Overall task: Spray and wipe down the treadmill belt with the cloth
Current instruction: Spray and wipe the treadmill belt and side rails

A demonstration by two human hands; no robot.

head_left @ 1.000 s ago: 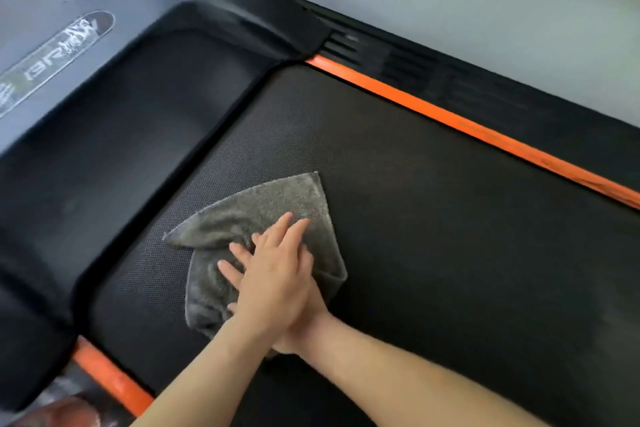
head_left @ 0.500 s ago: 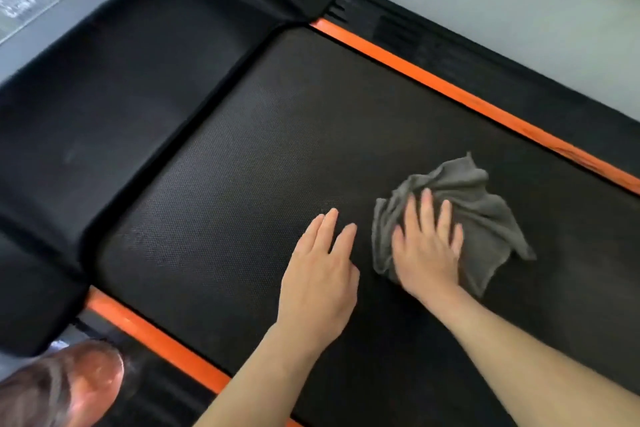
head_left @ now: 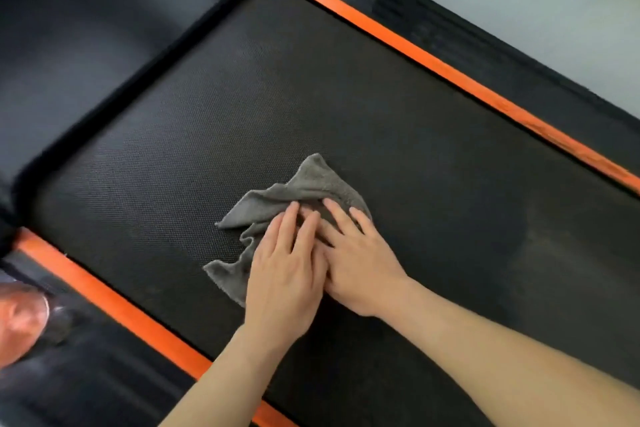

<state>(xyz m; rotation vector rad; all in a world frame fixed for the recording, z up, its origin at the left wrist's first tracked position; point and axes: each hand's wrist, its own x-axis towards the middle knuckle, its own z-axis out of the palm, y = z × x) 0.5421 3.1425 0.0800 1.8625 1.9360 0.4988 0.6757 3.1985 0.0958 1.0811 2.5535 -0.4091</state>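
The left hand (head_left: 284,274) has rejoined the right hand (head_left: 360,260) on the grey cloth (head_left: 311,180), both flat with fingers straight, pressing it onto the middle of the belt (head_left: 207,114), so wiping likely continues.

A plain grey cloth (head_left: 304,189) on a black treadmill belt (head_left: 194,135) with a fine dotted texture; bright orange stripes (head_left: 460,80) edge the belt beside black side rails (head_left: 485,52)

left hand (head_left: 285,276): off the bare belt (head_left: 433,135), now flat on the cloth (head_left: 311,185)
right hand (head_left: 362,265): now touching left hand
cloth: slid left, re-crumpled
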